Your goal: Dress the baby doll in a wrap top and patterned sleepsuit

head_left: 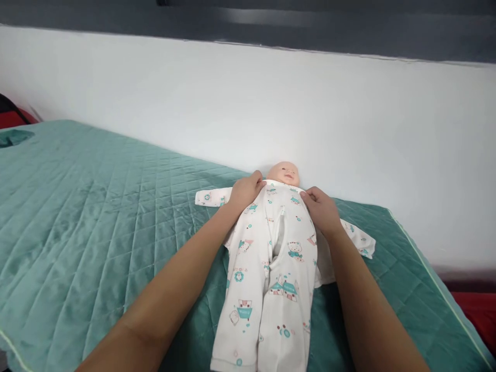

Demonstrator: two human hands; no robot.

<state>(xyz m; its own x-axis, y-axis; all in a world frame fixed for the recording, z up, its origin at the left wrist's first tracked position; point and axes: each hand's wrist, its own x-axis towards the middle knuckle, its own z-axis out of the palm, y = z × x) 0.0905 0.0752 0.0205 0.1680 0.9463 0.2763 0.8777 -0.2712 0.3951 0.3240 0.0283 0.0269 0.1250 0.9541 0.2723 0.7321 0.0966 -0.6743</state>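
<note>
A baby doll (284,173) lies on its back in the head view, only its head showing. White baby pants (287,292) with animal and house prints are spread flat over its body, the waistband just below the chin. An opening runs down the crotch. At the waistband's left corner, my left hand (247,191) pinches the cloth. Its right corner is held between the fingers of my right hand (321,209). From beneath the pants stick out the sleeves of a matching white top (360,238). The doll's arms and legs are hidden.
A green quilted cover (116,222) lies under everything. Behind the doll's head rises a white wall (248,103), with a dark grey ledge (310,26) above. Red items show at the far left (13,120) and at the lower right (475,315).
</note>
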